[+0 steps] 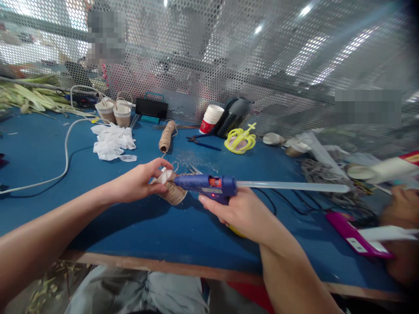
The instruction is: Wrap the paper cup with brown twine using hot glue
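Observation:
My left hand (144,181) pinches the white rim of a small paper cup (175,194), which lies tilted just above the blue table and is wrapped in brown twine. In my right hand (244,211) is a blue hot glue gun (199,184) with a red light on its side and a long clear glue stick sticking out of its back. Its nozzle points left and meets the cup near my left fingers; whether glue is coming out cannot be seen. A strand of twine runs from the cup up to a twine spool (167,136) behind it.
Behind are twine-wrapped cups (122,115), a phone on a stand (151,108), white lace (113,141), pliers (204,143), stacked paper cups (211,118), a dark kettle (234,115) and a yellow crown (240,139). Right lie tangled cord (319,174), a magenta power strip (356,235) and another person's hand (401,205).

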Demonstrator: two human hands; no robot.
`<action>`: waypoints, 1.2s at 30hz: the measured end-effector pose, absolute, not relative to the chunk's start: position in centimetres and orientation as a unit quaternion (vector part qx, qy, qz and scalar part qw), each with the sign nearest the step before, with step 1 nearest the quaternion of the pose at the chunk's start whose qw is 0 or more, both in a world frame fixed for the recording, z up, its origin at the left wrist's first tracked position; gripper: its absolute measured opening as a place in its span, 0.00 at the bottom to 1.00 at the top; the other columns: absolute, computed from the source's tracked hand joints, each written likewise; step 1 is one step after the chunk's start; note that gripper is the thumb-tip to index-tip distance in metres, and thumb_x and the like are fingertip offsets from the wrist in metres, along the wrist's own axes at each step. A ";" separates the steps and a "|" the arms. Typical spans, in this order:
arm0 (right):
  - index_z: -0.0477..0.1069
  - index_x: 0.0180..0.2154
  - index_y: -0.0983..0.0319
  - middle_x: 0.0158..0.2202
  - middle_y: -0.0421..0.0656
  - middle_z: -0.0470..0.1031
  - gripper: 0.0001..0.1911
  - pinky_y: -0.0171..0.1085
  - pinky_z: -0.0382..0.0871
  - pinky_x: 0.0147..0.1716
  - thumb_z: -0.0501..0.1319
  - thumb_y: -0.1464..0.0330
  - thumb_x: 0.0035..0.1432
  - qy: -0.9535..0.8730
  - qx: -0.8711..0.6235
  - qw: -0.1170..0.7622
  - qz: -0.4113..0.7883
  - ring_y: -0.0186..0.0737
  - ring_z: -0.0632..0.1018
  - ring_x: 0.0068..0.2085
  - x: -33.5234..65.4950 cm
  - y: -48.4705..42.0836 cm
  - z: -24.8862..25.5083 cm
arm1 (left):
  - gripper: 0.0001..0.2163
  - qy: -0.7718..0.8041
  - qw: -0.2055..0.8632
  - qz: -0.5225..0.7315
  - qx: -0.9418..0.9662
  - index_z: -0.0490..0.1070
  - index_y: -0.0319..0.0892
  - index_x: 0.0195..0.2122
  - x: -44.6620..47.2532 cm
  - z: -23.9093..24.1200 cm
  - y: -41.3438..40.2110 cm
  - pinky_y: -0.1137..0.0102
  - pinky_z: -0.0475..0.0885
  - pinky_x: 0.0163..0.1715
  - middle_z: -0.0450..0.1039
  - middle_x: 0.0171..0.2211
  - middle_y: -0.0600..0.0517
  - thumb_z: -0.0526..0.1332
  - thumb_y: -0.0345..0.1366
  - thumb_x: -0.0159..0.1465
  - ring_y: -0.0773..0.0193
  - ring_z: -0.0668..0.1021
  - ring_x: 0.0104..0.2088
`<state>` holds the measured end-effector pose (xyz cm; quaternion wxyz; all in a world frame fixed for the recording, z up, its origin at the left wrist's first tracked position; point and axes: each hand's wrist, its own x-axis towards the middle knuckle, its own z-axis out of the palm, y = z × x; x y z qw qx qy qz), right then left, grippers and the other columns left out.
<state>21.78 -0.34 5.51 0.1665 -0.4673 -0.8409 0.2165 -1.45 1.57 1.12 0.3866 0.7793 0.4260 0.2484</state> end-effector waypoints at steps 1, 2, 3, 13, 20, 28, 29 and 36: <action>0.60 0.17 0.58 0.11 0.35 0.62 0.15 0.34 0.64 0.26 0.55 0.65 0.53 -0.842 -0.466 0.164 0.217 0.36 0.69 0.21 21.8 -0.4 5.5 | 0.16 0.427 0.381 0.248 0.781 0.58 0.41 0.46 -1.5 1.1 1.6 0.70 0.66 0.35 0.75 0.30 0.54 0.58 0.35 0.57 0.64 0.75 0.32; 0.60 0.16 0.58 0.11 0.35 0.62 0.15 0.34 0.64 0.27 0.55 0.65 0.53 -0.841 -0.466 0.164 0.219 0.36 0.69 0.21 21.7 -0.4 5.6 | 0.16 0.428 0.379 0.248 0.782 0.58 0.41 0.46 -1.5 1.2 1.6 0.70 0.66 0.35 0.75 0.30 0.54 0.58 0.35 0.57 0.64 0.75 0.32; 0.60 0.16 0.58 0.11 0.35 0.63 0.15 0.34 0.64 0.26 0.56 0.65 0.53 -0.839 -0.469 0.167 0.220 0.36 0.69 0.21 21.7 -0.4 5.6 | 0.16 0.426 0.380 0.249 0.782 0.58 0.41 0.46 -1.4 1.2 1.6 0.71 0.66 0.35 0.75 0.30 0.54 0.58 0.35 0.57 0.64 0.75 0.32; 0.61 0.16 0.59 0.11 0.34 0.64 0.15 0.33 0.64 0.21 0.57 0.65 0.53 -0.817 -0.484 0.170 0.262 0.33 0.68 0.16 21.8 -0.4 5.7 | 0.15 0.419 0.370 0.248 0.791 0.60 0.41 0.46 -1.5 1.2 1.4 0.71 0.66 0.35 0.76 0.32 0.53 0.58 0.35 0.58 0.64 0.75 0.34; 0.62 0.17 0.59 0.11 0.36 0.65 0.15 0.33 0.65 0.20 0.56 0.65 0.53 -0.801 -0.511 0.173 0.257 0.35 0.71 0.17 21.7 -0.3 5.9 | 0.16 0.419 0.374 0.246 0.790 0.58 0.42 0.47 -1.6 1.2 1.5 0.71 0.66 0.35 0.76 0.33 0.53 0.58 0.34 0.58 0.64 0.76 0.33; 0.62 0.17 0.59 0.13 0.37 0.68 0.15 0.33 0.66 0.20 0.57 0.63 0.52 -0.785 -0.530 0.179 0.267 0.35 0.72 0.17 21.7 -0.2 5.9 | 0.16 0.421 0.378 0.231 0.791 0.56 0.41 0.47 -1.7 1.4 1.4 0.71 0.66 0.35 0.75 0.33 0.52 0.57 0.34 0.58 0.64 0.75 0.33; 0.62 0.17 0.59 0.14 0.38 0.68 0.15 0.33 0.66 0.19 0.57 0.63 0.52 -0.780 -0.535 0.177 0.270 0.35 0.72 0.17 21.7 -0.2 6.0 | 0.17 0.422 0.379 0.230 0.791 0.56 0.41 0.47 -1.7 1.4 1.4 0.70 0.66 0.35 0.75 0.34 0.52 0.57 0.34 0.58 0.64 0.75 0.33; 0.62 0.16 0.59 0.11 0.36 0.65 0.16 0.32 0.65 0.19 0.56 0.64 0.53 -0.794 -0.520 0.171 0.265 0.34 0.70 0.16 21.7 -0.2 5.9 | 0.17 0.420 0.368 0.219 0.800 0.56 0.41 0.47 -1.6 1.6 1.4 0.69 0.66 0.37 0.75 0.34 0.51 0.57 0.33 0.58 0.63 0.75 0.34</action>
